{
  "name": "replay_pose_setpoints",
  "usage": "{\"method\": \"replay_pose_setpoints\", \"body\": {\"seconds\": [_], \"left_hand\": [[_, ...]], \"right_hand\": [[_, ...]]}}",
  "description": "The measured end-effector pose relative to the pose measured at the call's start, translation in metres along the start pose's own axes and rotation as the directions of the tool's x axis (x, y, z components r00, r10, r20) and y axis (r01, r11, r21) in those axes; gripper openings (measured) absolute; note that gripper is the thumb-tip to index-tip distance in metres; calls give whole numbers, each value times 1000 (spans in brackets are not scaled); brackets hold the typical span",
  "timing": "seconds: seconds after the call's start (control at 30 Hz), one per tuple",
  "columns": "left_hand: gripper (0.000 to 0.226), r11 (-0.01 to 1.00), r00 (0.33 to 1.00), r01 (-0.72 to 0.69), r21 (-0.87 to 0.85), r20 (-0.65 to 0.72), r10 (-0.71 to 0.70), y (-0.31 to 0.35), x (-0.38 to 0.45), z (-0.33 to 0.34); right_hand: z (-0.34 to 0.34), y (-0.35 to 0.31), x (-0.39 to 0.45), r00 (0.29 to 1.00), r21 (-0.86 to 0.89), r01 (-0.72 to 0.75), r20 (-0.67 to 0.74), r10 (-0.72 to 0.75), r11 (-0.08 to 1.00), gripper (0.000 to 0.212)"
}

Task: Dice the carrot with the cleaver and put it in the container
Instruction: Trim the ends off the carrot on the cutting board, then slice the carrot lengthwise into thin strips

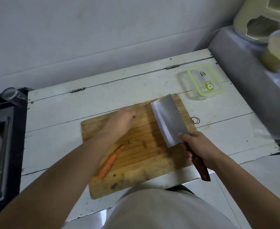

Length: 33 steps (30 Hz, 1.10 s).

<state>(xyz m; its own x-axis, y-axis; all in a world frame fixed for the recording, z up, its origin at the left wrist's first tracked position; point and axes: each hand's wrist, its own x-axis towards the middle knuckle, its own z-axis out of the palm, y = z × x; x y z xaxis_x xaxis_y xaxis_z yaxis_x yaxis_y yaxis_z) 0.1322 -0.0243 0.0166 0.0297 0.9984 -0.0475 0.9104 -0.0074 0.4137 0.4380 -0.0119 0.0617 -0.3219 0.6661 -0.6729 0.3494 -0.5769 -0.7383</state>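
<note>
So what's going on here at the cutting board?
A person is set to chop. The right hand grips the cleaver by its handle, blade over the wooden cutting board. The left hand rests on the board, away from the carrot, which lies uncut. The container sits closed beyond the board.

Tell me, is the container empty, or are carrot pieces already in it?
It looks empty. The container shows nothing orange through its clear lid, and the carrot lies uncut on the board.

Board (145,162) on table (56,116); carrot (110,161) on the board's left part; cleaver (169,123) above its right; container (202,81) behind, right.
</note>
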Motion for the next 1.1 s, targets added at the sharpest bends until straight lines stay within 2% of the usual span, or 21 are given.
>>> {"method": "replay_pose_setpoints", "body": {"seconds": [0.07, 0.17, 0.27, 0.33, 0.4, 0.43, 0.5, 0.53, 0.6, 0.67, 0.8, 0.87, 0.93, 1.0, 1.07, 1.1], "left_hand": [[18, 987, 984, 150, -53, -83, -154, -26, -16, -20], [15, 932, 916, 355, -78, -168, -363, -69, -48, -42], [15, 911, 904, 408, -60, -118, -412, -84, -66, -39], [21, 953, 943, 294, 74, -183, -277, -81, -71, -29], [47, 969, 977, 75, 235, -212, -24, -72, -79, -19], [62, 941, 978, -70, 330, -161, 130, -67, -86, -14], [69, 840, 941, -308, 446, 16, 337, -58, -103, -5], [67, 799, 924, -363, 479, 75, 375, -58, -111, -4], [70, 736, 925, -370, 567, 148, 351, -69, -123, -2], [75, 686, 951, -305, 661, 168, 261, -84, -130, -7], [74, 631, 995, -97, 770, 58, 83, -96, -130, -19], [72, 655, 999, -27, 755, -5, 47, -94, -127, -24], [69, 744, 992, 94, 662, -129, -11, -89, -126, -27], [52, 816, 953, 252, 520, -281, -116, -83, -132, -24], [26, 858, 867, 408, 312, -426, -257, -69, -144, -19], [28, 870, 820, 467, 158, -445, -359, -57, -150, -18]], "right_hand": [[2, 2, 0, 1000, -3, 4, -2, -4, 1000, 29], [9, 5, 0, 1000, 0, -26, -12, 26, 1000, 28], [17, 8, 0, 999, -1, -46, 14, 46, 999, 29], [22, 4, -1, 999, -17, -43, 27, 43, 999, 30], [25, 2, -2, 999, -42, -42, 30, 43, 998, 33], [26, 1, -1, 999, -56, -41, 31, 43, 998, 34], [29, -1, 0, 998, -74, -39, 45, 42, 996, 33], [30, -2, 0, 998, -87, -40, 50, 45, 995, 33], [32, -5, 0, 998, -118, -41, 48, 47, 992, 36], [34, -9, -1, 998, -124, -41, 44, 47, 991, 37], [37, -13, -1, 998, -160, -51, 38, 58, 986, 39], [39, -15, -1, 998, -161, -50, 35, 57, 986, 38], [42, -17, -1, 998, -145, -44, 37, 50, 988, 35], [45, -19, -2, 998, -131, -37, 37, 43, 991, 32], [47, -19, -3, 999, -142, -32, 36, 37, 989, 31], [48, -19, -3, 999, -161, -29, 26, 34, 987, 31]]}}
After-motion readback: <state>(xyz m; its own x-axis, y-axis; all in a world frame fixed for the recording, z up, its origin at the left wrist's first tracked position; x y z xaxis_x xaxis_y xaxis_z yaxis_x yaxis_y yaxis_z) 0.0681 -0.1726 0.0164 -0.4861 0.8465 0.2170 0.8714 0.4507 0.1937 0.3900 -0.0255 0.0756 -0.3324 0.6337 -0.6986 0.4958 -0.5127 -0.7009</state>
